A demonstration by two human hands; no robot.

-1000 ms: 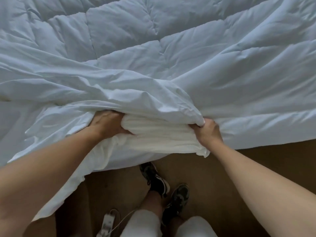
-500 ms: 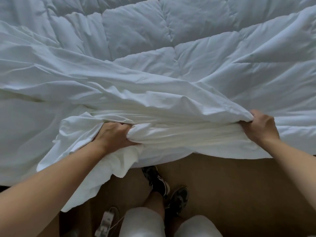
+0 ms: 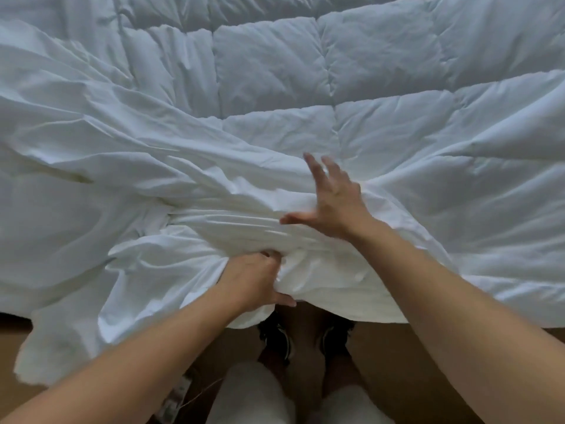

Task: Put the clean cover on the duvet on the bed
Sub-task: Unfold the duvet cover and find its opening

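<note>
The bed is all but hidden: a white quilted duvet lies across it and hangs over the near edge. The cover, a thinner, creased white sheet, sits on top of the duvet along the left and near side. It is gathered into folds at the near edge, and one flap hangs off the near-left corner toward the floor.

The left hand has its grip curled round a bunch of cover right at the near edge. The right hand has its grip spread, fingers straight, palm down over the gathered folds. Whether it presses them I cannot tell.

With only one hand holding, the bunched folds could slip loose and slide off the near edge, pulled by the hanging flap. White on white, it would be easy to take hold of duvet instead of cover, or to lose the opening in the folds. A foot on the hanging flap would drag it down.

The floor is brown wood. Dark shoes stand close against the bed, and a thin cable lies beside them.
</note>
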